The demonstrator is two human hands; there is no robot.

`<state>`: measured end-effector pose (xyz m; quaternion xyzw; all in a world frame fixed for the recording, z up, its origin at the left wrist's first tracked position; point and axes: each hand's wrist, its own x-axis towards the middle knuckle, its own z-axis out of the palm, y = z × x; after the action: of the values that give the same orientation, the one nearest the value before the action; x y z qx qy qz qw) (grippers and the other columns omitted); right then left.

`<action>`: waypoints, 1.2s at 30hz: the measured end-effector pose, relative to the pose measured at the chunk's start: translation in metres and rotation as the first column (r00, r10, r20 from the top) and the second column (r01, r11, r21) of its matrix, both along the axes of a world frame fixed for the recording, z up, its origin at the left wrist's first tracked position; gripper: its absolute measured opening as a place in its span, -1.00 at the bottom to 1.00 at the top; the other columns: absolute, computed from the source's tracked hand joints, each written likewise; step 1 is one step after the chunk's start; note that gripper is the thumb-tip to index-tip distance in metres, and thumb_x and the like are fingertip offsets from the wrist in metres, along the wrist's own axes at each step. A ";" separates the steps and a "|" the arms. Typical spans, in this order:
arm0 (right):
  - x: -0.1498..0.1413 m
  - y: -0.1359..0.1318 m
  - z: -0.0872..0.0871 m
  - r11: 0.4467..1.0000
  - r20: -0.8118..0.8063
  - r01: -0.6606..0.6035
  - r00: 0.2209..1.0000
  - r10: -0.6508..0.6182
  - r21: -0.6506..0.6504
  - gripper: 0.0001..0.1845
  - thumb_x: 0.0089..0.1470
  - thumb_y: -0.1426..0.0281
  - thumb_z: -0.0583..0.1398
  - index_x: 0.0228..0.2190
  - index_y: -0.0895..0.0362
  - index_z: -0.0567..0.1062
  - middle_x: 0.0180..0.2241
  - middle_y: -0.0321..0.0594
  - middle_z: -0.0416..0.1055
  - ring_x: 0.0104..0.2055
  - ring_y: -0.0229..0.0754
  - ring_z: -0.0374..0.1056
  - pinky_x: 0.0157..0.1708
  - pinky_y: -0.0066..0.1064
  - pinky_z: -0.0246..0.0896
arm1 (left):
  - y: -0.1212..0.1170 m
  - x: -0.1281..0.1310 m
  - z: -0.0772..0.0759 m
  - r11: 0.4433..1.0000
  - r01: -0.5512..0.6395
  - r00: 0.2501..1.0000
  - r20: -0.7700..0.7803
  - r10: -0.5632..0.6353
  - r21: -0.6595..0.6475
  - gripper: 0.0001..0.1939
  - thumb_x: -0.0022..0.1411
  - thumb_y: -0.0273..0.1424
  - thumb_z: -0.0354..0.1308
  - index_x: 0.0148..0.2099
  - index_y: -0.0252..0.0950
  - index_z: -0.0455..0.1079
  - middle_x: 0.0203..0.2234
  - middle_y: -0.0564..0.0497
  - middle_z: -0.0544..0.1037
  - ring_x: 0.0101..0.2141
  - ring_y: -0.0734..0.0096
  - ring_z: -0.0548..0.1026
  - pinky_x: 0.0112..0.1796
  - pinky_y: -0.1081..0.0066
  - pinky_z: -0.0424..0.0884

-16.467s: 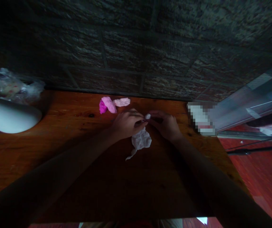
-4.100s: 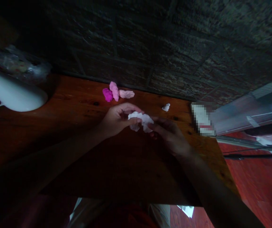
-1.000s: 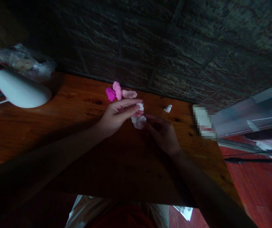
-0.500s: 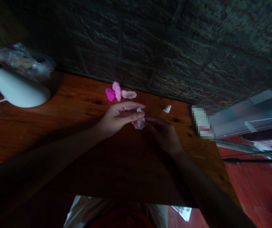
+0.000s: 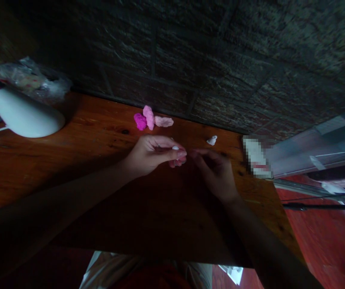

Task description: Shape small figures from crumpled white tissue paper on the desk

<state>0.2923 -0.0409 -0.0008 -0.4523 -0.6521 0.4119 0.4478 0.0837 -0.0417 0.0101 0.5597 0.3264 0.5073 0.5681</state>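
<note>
My left hand [image 5: 157,154] is closed, pinching a small white piece of modelling clay [image 5: 175,148] between thumb and fingers; most of the piece is hidden by them. Just to its right is my right hand [image 5: 213,170], a small gap away, its thumb and forefinger brought together in shadow. Whether anything sits between those fingertips I cannot make out. Behind my left hand lie lumps of clay in magenta [image 5: 140,121], pink [image 5: 149,117] and pale peach [image 5: 164,121], touching one another. A separate white lump [image 5: 212,140] rests behind my right hand.
The wooden table [image 5: 94,120] runs up to a dark stone-patterned wall [image 5: 172,68]. At the left stand a white rounded object [image 5: 37,116] and crumpled clear plastic [image 5: 52,88]. A blurred-out pale item [image 5: 257,156] lies at the right edge, beside a translucent panel [image 5: 305,146].
My right hand has drawn away to the right from the left hand. The white piece, earlier spread between both hands, now shows only as a small bit in my left fingers.
</note>
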 end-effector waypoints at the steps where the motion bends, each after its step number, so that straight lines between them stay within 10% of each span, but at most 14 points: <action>1: -0.002 -0.003 0.003 0.999 -0.042 -0.031 0.999 0.030 -0.042 -0.80 0.18 0.24 0.33 -0.26 0.11 0.68 -0.42 -0.25 0.63 -0.44 -0.28 0.48 -0.41 -0.43 0.38 | -0.002 0.001 0.001 1.000 -0.003 1.000 -0.010 0.003 0.008 -0.85 0.14 -0.35 0.48 -0.34 -0.34 0.66 -0.49 -0.01 0.67 -0.52 0.46 0.58 -0.47 0.49 0.53; 12: -0.009 -0.014 0.012 0.817 -0.433 -0.430 0.865 0.252 -0.384 -0.73 0.06 0.21 0.45 -0.17 -0.03 0.70 -0.43 -0.35 0.59 -0.50 -0.36 0.43 -0.55 -0.56 0.27 | -0.002 0.005 -0.013 0.956 -0.083 0.991 -0.074 0.108 0.280 -0.89 0.18 -0.45 0.41 -0.20 -0.21 0.71 -0.04 -0.09 0.71 -0.01 0.23 0.65 -0.05 0.33 0.61; 21: -0.011 -0.021 0.017 0.949 -0.284 -0.249 0.940 0.188 -0.196 -0.83 0.08 0.34 0.43 -0.22 -0.03 0.74 -0.41 -0.37 0.60 -0.50 -0.39 0.35 -0.48 -0.54 0.34 | -0.010 0.008 -0.014 0.975 -0.034 0.983 -0.170 0.073 0.219 -0.70 0.32 -0.36 0.30 0.07 -0.29 0.64 -0.10 -0.10 0.74 -0.13 0.29 0.70 -0.12 0.42 0.61; 36: -0.011 -0.023 0.017 0.957 -0.192 -0.274 0.949 0.252 -0.098 -0.79 0.26 0.22 0.31 -0.24 0.02 0.74 -0.40 -0.29 0.63 -0.49 -0.34 0.42 -0.43 -0.48 0.44 | -0.015 0.011 -0.007 0.985 -0.101 0.976 -0.180 0.126 0.140 -0.80 0.28 -0.33 0.34 -0.11 -0.31 0.70 -0.41 -0.05 0.72 -0.43 0.39 0.63 -0.37 0.47 0.58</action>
<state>0.2809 -0.0637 0.0165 -0.3497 -0.6373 0.5461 0.4163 0.0944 -0.0570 0.0028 0.6214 0.3763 0.5041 0.4671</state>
